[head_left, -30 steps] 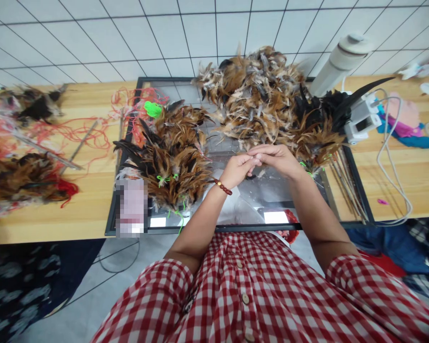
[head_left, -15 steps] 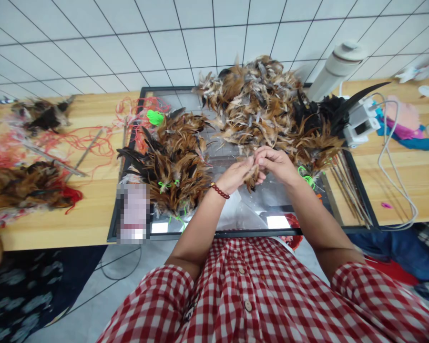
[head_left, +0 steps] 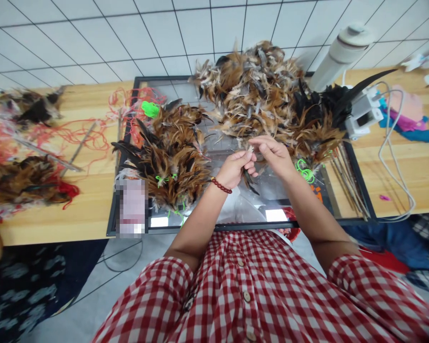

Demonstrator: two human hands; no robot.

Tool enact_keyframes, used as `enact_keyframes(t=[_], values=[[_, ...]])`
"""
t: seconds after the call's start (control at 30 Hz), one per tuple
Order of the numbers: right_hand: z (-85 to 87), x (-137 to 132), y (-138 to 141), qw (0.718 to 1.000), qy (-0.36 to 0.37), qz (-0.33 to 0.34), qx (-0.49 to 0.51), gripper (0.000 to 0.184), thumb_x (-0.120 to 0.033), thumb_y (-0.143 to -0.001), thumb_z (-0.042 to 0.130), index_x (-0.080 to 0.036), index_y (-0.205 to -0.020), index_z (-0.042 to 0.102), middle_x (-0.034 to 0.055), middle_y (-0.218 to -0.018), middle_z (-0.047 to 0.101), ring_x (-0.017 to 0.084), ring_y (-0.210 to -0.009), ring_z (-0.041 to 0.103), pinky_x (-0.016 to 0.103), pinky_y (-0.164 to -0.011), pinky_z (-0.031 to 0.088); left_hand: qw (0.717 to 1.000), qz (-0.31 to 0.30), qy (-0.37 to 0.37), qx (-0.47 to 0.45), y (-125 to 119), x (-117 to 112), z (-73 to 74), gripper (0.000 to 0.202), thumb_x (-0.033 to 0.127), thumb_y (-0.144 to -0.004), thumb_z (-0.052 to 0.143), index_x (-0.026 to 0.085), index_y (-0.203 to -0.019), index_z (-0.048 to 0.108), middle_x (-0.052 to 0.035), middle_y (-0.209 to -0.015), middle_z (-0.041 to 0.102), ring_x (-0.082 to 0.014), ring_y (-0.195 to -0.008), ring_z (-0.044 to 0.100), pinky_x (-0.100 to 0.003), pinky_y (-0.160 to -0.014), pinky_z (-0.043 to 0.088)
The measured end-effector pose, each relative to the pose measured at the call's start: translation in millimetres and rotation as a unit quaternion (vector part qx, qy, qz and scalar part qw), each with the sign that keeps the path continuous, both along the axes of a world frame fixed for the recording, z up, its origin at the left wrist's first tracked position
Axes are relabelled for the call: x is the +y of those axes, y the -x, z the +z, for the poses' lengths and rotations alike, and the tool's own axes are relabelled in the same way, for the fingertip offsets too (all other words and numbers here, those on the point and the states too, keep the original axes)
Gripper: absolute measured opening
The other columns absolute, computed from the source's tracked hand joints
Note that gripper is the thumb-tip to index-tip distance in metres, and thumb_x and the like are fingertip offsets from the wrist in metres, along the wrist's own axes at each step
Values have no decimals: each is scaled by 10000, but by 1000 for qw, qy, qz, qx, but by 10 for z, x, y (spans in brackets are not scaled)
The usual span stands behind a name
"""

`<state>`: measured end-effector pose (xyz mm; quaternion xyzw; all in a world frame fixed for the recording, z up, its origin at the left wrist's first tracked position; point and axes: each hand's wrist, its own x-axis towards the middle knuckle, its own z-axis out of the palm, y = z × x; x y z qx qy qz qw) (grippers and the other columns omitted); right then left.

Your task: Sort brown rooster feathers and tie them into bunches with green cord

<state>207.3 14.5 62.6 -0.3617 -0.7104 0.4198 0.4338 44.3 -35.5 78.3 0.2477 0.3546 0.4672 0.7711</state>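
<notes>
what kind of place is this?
Probably a craft workshop: a big feather heap, feather bundles tied with green string, and red string on a wooden table.

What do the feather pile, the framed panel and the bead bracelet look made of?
Feather pile: natural-looking plumage, mostly matte; ragged, soft-edged vanes mottled brown and black.
Framed panel: glass or plastic, glossy; it mirrors bright rectangles.
Bead bracelet: reddish-brown beads, seemingly polished, perhaps wood or stone; too small to tell.

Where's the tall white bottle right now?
In the head view, the white bottle is at the back right, near the tiled wall, right of the feather pile and behind the black feathers.
</notes>
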Motion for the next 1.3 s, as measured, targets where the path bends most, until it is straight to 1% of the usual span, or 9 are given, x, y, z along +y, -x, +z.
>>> enact_keyframes(t=[0.2, 0.37, 0.57, 0.77, 0.87, 0.97, 1.07, 1.17, 1.3], values=[[-9, -3, -35, 993, -76, 61, -60, 543, -669, -1045, 517, -315, -1373, 767, 93, -1404, 751, 238, -1335, 683, 475, -1196, 506, 997, 2, 70, -26, -14, -17, 102, 420, 461, -967, 732, 181, -750, 507, 104, -534, 336, -12, -410, 254, -124, -409, 164], [3, 9, -73, 990, -90, 73, -79, 579, -695, -1041, 495, -311, -1381, 764, 99, -1446, 734, 254, -1366, 672, 495, -1215, 496, 997, 14, 75, -20, -46, -21, 98, 387, 428, -1029, 643, 185, -771, 486, 106, -533, 338, -5, -395, 229, -117, -412, 138], [4, -4, -63, 999, 16, 32, 15, 552, -720, -1017, 532, -332, -1304, 800, 67, -1312, 797, 239, -1178, 746, 462, -1069, 601, 997, -8, 75, -2, -38, -37, 129, 381, 410, -1060, 586, 186, -773, 474, 109, -523, 342, -8, -382, 222, -115, -406, 129], [-8, -8, -16, 996, -10, 80, 34, 422, -646, -1014, 613, -320, -1087, 870, 56, -1247, 827, 244, -1239, 742, 466, -1170, 542, 998, -33, 56, -7, -34, -58, 151, 392, 436, -1045, 605, 192, -770, 471, 111, -525, 338, -16, -385, 206, -124, -409, 129], [-41, -11, 1, 997, 29, 47, 59, 421, -669, -955, 691, -327, -1138, 854, 46, -1233, 827, 240, -1205, 749, 450, -1140, 564, 999, -28, 23, 13, -47, -56, 98, 400, 475, -1031, 615, 200, -773, 483, 111, -529, 332, -27, -397, 202, -144, -423, 142], [-83, -16, 19, 991, 87, 32, 100, 445, -655, -858, 812, -332, -1164, 839, 33, -1176, 828, 202, -1012, 775, 393, -973, 640, 991, 29, -67, 111, -68, -46, -17, 391, 479, -1032, 609, 204, -770, 513, 94, -542, 364, -48, -432, 259, -181, -462, 203], [-84, -25, 42, 989, 96, 26, 112, 407, -601, -765, 913, -309, -1044, 862, 43, -1128, 823, 187, -942, 762, 350, -849, 658, 928, 131, -209, 278, -78, -40, -141, 370, 412, -1010, 665, 199, -733, 542, 51, -599, 469, -77, -548, 408, -218, -577, 316], [-42, -35, 68, 991, 73, 2, 116, 341, -598, -753, 921, -306, -921, 872, 50, -1063, 826, 214, -1017, 763, 385, -911, 649, 870, 166, -291, 361, -80, -41, -228, 381, 453, -1004, 668, 203, -732, 574, 19, -672, 566, -108, -646, 504, -255, -675, 373], [-14, -44, 97, 988, 69, -15, 140, 312, -602, -740, 928, -300, -787, 860, 38, -921, 816, 206, -925, 761, 391, -891, 639, 888, 142, -279, 337, -103, -33, -288, 488, 637, -992, 597, 207, -761, 616, 5, -690, 608, -118, -642, 528, -266, -655, 387]])
